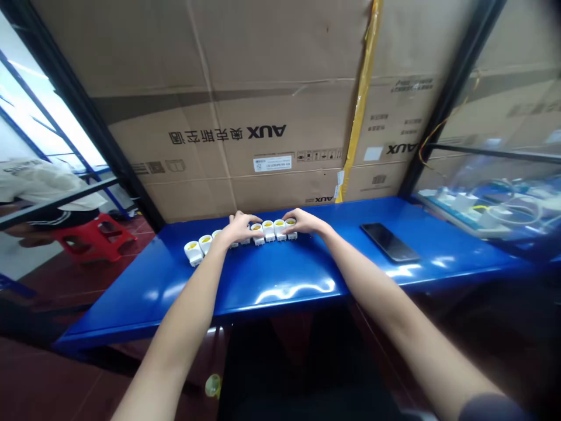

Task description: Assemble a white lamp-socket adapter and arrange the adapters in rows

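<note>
A row of several small white plug-in units with round yellow-centred tops runs across the blue table. My left hand (239, 227) is curled over the middle of the row, its thumb and forefinger around one white unit (258, 234). At the row's right end, my right hand (303, 221) pinches the last white unit (291, 228) between thumb and fingers. Two more units, one of them a white unit (269, 230), stand side by side between my hands. Left of my left arm is the end white unit (193, 252), slightly tilted. My left hand and forearm partly hide some units.
A black phone (390, 242) lies on the blue table (280, 272) to the right. Large cardboard boxes (280, 64) form a wall behind it. Cables and parts fill a tray (486, 204) at the far right. A person (48, 184) sits near a red stool (99, 237) at left.
</note>
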A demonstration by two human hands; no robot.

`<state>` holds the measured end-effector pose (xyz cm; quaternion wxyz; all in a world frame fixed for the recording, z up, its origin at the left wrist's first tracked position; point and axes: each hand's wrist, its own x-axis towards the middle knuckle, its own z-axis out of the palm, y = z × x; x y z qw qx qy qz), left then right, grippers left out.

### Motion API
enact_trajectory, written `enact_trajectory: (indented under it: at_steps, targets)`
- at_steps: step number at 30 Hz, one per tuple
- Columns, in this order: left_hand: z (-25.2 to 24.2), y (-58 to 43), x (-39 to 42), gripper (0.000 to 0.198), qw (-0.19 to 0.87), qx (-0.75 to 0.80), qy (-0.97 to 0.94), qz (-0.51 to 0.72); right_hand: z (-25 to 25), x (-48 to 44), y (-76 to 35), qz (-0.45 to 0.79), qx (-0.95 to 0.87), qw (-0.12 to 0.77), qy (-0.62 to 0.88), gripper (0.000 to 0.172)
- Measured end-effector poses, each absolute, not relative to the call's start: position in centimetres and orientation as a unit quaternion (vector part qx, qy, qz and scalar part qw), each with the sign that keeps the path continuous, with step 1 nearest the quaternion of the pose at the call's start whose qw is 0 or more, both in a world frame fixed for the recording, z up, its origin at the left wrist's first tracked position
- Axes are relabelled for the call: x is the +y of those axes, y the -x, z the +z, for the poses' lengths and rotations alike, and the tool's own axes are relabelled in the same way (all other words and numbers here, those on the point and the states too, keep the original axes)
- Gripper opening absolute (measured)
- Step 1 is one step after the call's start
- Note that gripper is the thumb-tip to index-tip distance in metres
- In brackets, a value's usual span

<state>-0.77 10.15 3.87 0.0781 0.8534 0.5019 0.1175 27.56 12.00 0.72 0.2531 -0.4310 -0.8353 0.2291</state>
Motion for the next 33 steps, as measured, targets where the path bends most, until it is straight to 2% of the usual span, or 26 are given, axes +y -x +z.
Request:
enact_trajectory:
  at_steps: [11, 20, 33]
  targets:
    - [3.2, 0.8, 10.8, 0.036, 0.015, 0.446, -0.868, 0.219, 0.8, 11.6, -27.2, 0.134, -0.824, 0.356, 0.419, 0.039]
    - [3.7, 1.1, 10.1, 0.028, -0.042, 0.393, -0.859, 0.326, 1.8, 10.6, -27.1, 0.065, -0.813, 0.463, 0.346, 0.030]
    - [3.8, 1.0, 10.0, 0.035, -0.050, 0.393, -0.857, 0.330, 2.2, 9.9, -27.2, 0.055, -0.816, 0.459, 0.347, 0.030]
